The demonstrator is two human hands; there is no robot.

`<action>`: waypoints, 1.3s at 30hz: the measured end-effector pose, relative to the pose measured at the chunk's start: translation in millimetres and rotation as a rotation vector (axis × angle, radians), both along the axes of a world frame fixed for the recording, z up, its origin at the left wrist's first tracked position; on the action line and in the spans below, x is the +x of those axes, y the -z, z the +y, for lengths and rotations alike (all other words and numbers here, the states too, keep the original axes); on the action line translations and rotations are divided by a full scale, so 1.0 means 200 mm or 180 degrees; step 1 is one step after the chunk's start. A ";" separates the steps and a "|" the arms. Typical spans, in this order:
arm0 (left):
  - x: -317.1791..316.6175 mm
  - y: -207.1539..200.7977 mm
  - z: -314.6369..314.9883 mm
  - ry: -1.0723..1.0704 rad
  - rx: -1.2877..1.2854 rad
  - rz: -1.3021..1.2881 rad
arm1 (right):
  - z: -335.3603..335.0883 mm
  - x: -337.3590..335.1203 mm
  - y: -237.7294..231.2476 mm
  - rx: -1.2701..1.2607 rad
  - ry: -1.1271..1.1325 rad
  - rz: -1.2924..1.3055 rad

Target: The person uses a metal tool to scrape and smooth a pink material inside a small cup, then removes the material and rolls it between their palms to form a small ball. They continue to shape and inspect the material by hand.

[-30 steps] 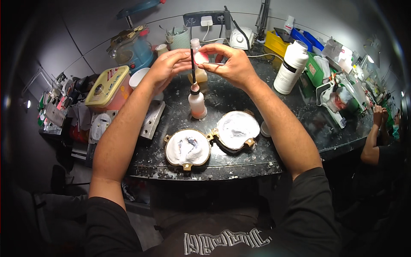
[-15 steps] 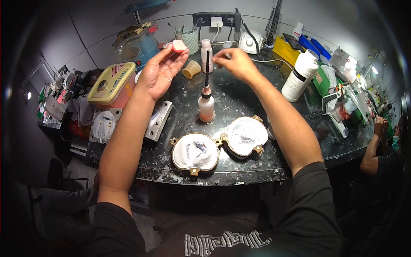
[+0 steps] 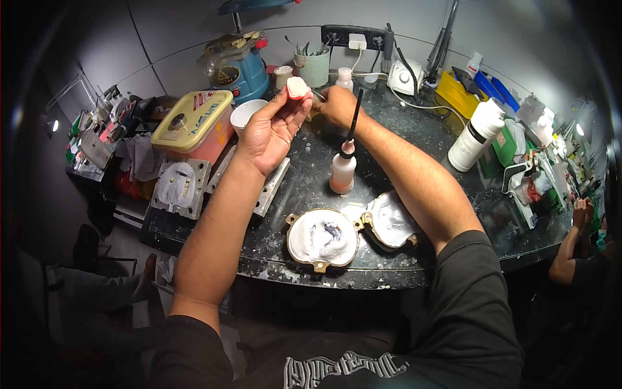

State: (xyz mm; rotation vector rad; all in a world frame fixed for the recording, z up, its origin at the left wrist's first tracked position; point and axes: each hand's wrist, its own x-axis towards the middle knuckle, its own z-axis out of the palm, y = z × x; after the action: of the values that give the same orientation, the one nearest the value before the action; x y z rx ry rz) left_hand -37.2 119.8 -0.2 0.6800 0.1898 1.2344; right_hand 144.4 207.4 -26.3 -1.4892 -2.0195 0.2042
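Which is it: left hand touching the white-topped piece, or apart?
Touching: the head view shows the left hand holding up the white-topped piece.

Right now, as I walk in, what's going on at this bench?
A person's left hand is holding up a small pink-and-white piece. The right hand is close beside it, though what it grips is hard to make out. On the dark bench stands a small bottle with a dark stick rising from its top. Nearer the person lie two white-filled metal moulds, one partly behind the right forearm.
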 end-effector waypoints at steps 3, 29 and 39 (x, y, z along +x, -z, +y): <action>0.00 0.01 0.00 0.0064 0.0017 0.0041 | -0.05 0.07 -0.03 0.0270 -0.0330 -0.0181; 0.22 -0.10 0.14 -0.0307 -0.0199 0.0290 | -0.54 0.71 -0.15 -0.1207 -0.0604 0.3432; 0.27 -0.07 0.06 -0.0015 -0.0253 0.0522 | -0.58 0.63 -0.15 -0.0777 -0.0879 0.3708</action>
State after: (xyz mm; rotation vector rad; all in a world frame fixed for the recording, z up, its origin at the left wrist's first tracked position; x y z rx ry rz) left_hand 17.1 131.9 13.6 0.7121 0.3747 1.1698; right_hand 270.8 91.7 3.9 -0.8252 -1.2121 1.1581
